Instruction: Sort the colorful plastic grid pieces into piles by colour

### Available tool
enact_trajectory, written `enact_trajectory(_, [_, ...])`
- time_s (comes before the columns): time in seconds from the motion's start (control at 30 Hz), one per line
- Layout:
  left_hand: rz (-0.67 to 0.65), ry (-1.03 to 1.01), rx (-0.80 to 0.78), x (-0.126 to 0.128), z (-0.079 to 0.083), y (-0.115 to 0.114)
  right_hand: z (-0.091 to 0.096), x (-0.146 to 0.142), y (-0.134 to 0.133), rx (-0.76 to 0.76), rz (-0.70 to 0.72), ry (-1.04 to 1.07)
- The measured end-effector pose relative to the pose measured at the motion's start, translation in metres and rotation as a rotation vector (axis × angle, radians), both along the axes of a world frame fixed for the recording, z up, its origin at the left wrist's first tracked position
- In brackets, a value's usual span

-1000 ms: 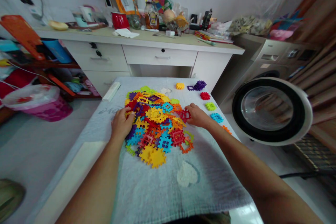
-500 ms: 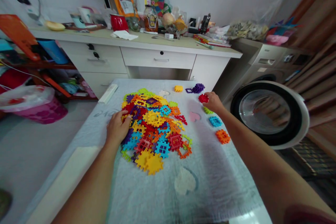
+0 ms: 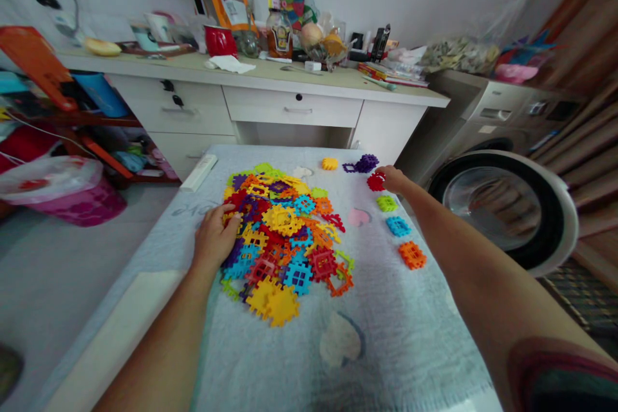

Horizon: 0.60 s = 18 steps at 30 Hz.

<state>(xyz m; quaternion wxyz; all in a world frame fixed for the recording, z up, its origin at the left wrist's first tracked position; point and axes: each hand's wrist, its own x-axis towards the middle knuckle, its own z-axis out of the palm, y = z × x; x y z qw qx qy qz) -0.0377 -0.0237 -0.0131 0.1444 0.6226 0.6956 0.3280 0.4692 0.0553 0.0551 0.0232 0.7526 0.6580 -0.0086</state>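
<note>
A heap of coloured plastic interlocking tiles (image 3: 284, 238) lies on a pale cloth-covered table (image 3: 290, 360). My left hand (image 3: 215, 238) rests on the heap's left edge, fingers curled over the tiles. My right hand (image 3: 392, 178) reaches to the far right and pinches a red tile (image 3: 375, 181). Along the right side lie separate small stacks: yellow (image 3: 329, 163), purple (image 3: 364, 163), green (image 3: 386, 203), blue (image 3: 398, 226) and orange (image 3: 412, 255).
A white remote (image 3: 198, 172) lies at the table's far left edge. Beyond stands a cluttered white desk with drawers (image 3: 290, 106). A washing machine with its door open (image 3: 502, 206) is close on the right. A pink tub (image 3: 72, 196) sits on the floor at left.
My right hand left the heap with a red tile and carried it to the far right, to the red spot in the row. My left hand stayed on the heap.
</note>
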Motion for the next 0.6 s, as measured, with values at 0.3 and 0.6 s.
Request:
enact_trajectory(0.3, [-0.013,-0.016,0.015,0.0,0.001,0.0,0.001,-0.001,-0.014,0.125,-0.048,0.109])
enact_trajectory(0.6, [-0.003,-0.016,0.006,0.001,0.002,-0.001,0.013,-0.073,-0.068,0.294,0.074,0.446])
